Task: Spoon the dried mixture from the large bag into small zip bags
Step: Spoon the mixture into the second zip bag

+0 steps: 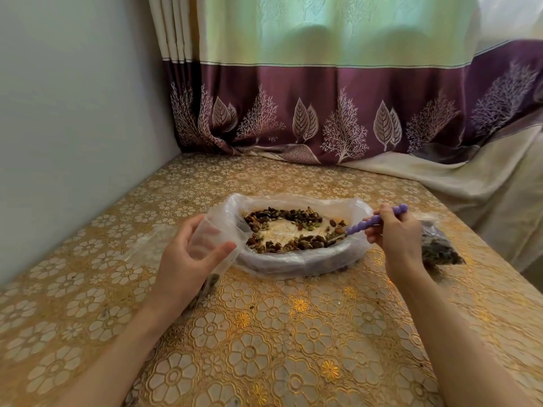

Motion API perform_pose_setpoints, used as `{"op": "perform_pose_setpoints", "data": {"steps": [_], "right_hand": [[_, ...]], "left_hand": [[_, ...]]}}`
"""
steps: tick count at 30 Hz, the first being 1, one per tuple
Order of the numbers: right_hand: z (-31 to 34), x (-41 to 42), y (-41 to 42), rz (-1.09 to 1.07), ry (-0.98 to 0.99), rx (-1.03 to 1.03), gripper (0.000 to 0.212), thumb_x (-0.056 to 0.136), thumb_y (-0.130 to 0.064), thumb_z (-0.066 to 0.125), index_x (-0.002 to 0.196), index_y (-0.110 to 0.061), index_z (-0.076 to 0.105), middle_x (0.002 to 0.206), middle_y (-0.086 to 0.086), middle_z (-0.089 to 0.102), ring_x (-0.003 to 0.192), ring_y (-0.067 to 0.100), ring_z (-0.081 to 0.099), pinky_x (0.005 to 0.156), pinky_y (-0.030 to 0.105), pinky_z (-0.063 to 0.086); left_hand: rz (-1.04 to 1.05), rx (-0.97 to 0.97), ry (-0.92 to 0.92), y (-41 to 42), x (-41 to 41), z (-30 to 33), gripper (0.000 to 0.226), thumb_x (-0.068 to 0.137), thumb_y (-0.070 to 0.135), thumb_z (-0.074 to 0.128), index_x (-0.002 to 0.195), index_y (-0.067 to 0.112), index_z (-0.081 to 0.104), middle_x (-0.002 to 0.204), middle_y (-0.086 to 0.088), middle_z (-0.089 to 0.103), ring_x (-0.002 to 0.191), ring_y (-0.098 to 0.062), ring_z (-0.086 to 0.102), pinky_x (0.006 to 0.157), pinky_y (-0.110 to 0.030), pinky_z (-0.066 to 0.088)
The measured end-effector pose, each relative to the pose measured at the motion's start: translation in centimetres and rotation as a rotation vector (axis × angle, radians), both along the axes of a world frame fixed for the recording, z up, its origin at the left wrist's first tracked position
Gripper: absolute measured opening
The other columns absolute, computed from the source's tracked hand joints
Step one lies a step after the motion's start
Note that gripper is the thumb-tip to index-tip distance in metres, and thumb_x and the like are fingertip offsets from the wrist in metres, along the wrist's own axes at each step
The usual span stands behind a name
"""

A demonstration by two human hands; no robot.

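The large clear bag (299, 261) lies open in the middle of the table, its rim rolled down around a ring of dark dried mixture (282, 217). My left hand (188, 259) grips a small clear zip bag (216, 240) held open at the big bag's left edge; a little mixture shows at its bottom. My right hand (395, 230) holds a spoon by its purple beaded handle (373, 222), and the metal bowl of the spoon dips into the mixture at the right side of the big bag.
A filled small zip bag (440, 248) lies to the right behind my right hand. More clear plastic (147, 245) lies flat left of my left hand. The table (279, 333) has a gold floral cover, a wall on the left and a curtain (323, 113) at the back.
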State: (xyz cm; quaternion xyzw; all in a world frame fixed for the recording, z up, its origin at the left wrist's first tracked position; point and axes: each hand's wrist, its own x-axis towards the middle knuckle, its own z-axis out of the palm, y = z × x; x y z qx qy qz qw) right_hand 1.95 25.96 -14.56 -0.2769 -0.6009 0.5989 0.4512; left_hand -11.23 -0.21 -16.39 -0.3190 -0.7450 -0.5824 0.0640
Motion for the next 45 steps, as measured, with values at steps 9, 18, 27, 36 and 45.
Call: {"op": "perform_pose_setpoints", "data": {"steps": [9, 18, 27, 36, 45], "right_hand": [[0.7, -0.6, -1.9, 0.010, 0.124, -0.107, 0.026, 0.100, -0.018, 0.041, 0.079, -0.008, 0.053, 0.064, 0.011, 0.067, 0.059, 0.020, 0.061, 0.052, 0.022, 0.048], [3.3, -0.8, -7.0, 0.261, 0.288, -0.056, 0.024, 0.100, -0.019, 0.043, 0.083, -0.006, 0.054, 0.067, 0.009, 0.069, 0.070, 0.028, 0.066, 0.054, 0.020, 0.048], [3.6, -1.5, -11.1, 0.655, 0.327, 0.053, 0.016, 0.092, -0.012, 0.049, 0.089, 0.001, 0.056, 0.075, 0.011, 0.072, 0.071, 0.022, 0.069, 0.064, 0.024, 0.056], [3.9, -1.2, -7.0, 0.355, 0.443, -0.128, 0.016, 0.095, -0.009, 0.048, 0.085, -0.004, 0.060, 0.072, 0.006, 0.068, 0.063, 0.015, 0.065, 0.061, 0.021, 0.055], [1.1, -0.9, -2.6, -0.022, 0.256, -0.007, 0.024, 0.098, -0.019, 0.048, 0.077, -0.015, 0.057, 0.055, -0.008, 0.066, 0.054, 0.003, 0.062, 0.056, 0.014, 0.051]], "left_hand": [[-0.021, -0.120, 0.032, 0.1, 0.5, 0.2, 0.086, 0.056, 0.062, 0.062, 0.130, 0.022, 0.046, 0.103, 0.017, 0.059, 0.086, -0.007, 0.063, 0.068, -0.024, 0.055], [-0.037, -0.102, -0.011, 0.2, 0.6, 0.2, 0.086, 0.056, 0.061, 0.061, 0.132, 0.023, 0.045, 0.114, 0.009, 0.056, 0.094, -0.011, 0.061, 0.073, -0.026, 0.055], [-0.094, 0.053, -0.113, 0.0, 0.3, 0.1, 0.049, 0.065, 0.044, 0.068, 0.108, 0.022, 0.058, 0.088, 0.017, 0.069, 0.077, 0.003, 0.065, 0.060, -0.008, 0.048], [-0.032, 0.133, -0.093, -0.3, 0.3, 0.7, 0.050, 0.070, 0.046, 0.066, 0.111, 0.019, 0.057, 0.095, 0.003, 0.068, 0.080, -0.005, 0.067, 0.064, -0.025, 0.057], [-0.018, 0.298, -0.097, -1.3, 0.0, 2.2, 0.039, 0.069, 0.046, 0.065, 0.102, 0.028, 0.058, 0.095, 0.017, 0.070, 0.083, -0.002, 0.068, 0.060, -0.013, 0.052]]}}
